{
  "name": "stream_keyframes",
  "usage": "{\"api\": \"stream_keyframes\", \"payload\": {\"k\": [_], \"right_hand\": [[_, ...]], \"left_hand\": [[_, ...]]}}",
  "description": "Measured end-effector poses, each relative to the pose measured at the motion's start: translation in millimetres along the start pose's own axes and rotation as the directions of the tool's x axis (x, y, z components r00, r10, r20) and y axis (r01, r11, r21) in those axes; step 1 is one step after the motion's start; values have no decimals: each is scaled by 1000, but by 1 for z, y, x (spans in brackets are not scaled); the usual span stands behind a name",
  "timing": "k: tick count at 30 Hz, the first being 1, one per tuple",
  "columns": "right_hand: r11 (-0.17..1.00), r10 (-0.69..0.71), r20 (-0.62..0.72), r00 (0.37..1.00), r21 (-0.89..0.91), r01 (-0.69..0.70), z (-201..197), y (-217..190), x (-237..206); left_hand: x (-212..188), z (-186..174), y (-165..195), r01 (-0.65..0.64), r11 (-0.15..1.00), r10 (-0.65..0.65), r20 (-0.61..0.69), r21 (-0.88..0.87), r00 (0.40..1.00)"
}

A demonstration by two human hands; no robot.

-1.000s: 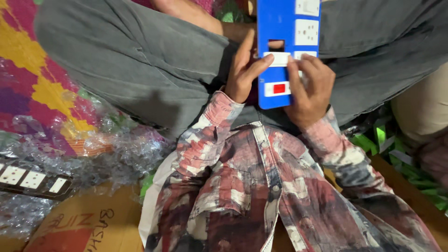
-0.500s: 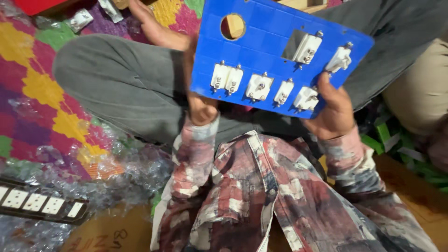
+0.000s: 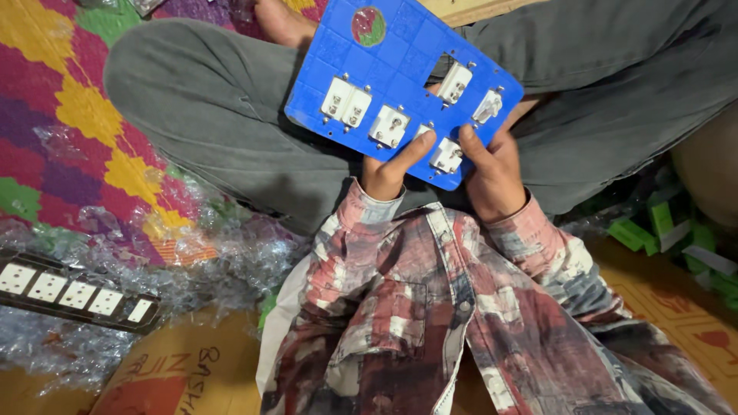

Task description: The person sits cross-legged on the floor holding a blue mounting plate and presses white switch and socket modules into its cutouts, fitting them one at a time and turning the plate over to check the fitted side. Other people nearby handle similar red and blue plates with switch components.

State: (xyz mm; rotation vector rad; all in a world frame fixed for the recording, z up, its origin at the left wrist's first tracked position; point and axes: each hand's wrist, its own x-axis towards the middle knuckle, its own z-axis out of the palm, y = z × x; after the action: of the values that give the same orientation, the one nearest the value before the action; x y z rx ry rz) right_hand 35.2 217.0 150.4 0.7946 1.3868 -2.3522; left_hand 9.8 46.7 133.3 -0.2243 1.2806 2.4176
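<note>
Blue plastic panel (image 3: pixel 400 69) gripped by left hand (image 3: pixel 388 173) and right hand (image 3: pixel 492 173).

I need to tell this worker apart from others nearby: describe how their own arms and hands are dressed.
Both hands are bare: the left hand and the right hand wear no gloves, rings or watch that I can see. Both arms wear long sleeves of a red, white and grey patchwork plaid shirt. The left cuff is turned up, showing a pale grey lining; the right cuff is pinkish red.
</note>
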Motion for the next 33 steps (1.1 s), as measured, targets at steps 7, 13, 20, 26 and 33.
{"api": "stream_keyframes", "payload": {"k": [7, 13, 20, 26, 33], "right_hand": [[625, -561, 155, 813, -566, 538, -4, -30, 12], [663, -420, 134, 897, -629, 405, -20, -25, 30], [730, -414, 50, 909, -579, 365, -20, 4, 39], [759, -364, 79, 928, -552, 345, -14, 5, 38], [70, -503, 283, 817, -929, 365, 11, -22, 27]], "left_hand": [[3, -13, -6, -42, 994, 42, 0, 100, 999], [7, -12, -16, -62, 982, 66, -18, 176, 998], [6, -12, -26, -13, 996, 25, -130, 90, 991], [8, -8, -35, 34, 997, -15, -264, 67, 964], [-3, -12, -33, -18, 947, 112, -279, 320, 954]]}}
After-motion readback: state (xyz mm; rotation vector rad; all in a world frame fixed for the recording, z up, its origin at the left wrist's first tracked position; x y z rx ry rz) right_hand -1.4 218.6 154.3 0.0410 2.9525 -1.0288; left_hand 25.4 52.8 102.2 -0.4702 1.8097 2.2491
